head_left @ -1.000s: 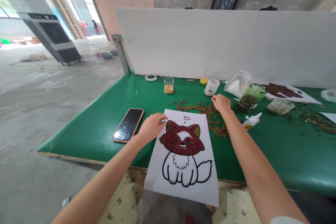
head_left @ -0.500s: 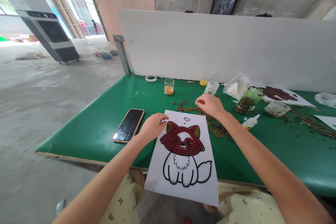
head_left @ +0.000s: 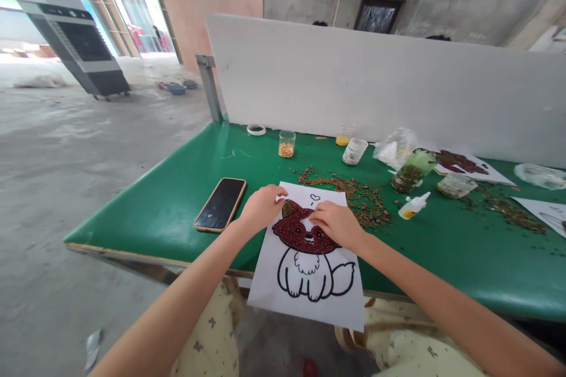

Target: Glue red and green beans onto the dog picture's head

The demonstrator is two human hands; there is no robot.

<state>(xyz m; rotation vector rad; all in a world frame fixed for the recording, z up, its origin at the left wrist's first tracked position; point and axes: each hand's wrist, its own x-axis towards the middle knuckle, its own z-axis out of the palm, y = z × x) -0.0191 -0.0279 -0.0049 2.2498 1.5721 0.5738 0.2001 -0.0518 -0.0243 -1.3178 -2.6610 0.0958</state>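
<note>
A white sheet (head_left: 265,283) with an outlined cartoon fox lies before me, its lower end jutting past the table edge. Dark red grains fill the fox's head (head_left: 289,232); body and tail are plain white. My left hand (head_left: 264,207) rests at the sheet's upper left edge by one ear, fingers bent and thumb apart. Over the fox's forehead, my right hand (head_left: 338,222) has its fingertips pinched together, touching or just above the picture. Whatever they hold is too small to make out. That hand hides the other ear. Loose red and greenish grains (head_left: 369,206) lie scattered beyond the sheet.
A phone (head_left: 220,205) lies left on the green table (head_left: 154,200). Behind stand a cup of yellow kernels (head_left: 286,145) and a clear cup (head_left: 354,152). To the right are a glue bottle (head_left: 413,206), a tipped green jar (head_left: 413,171) and a plastic bag (head_left: 395,147). A white panel (head_left: 354,82) borders the back.
My right hand has moved from above the loose grains down and left onto the fox's forehead. My left hand stays by the sheet's edge. The view has shifted slightly.
</note>
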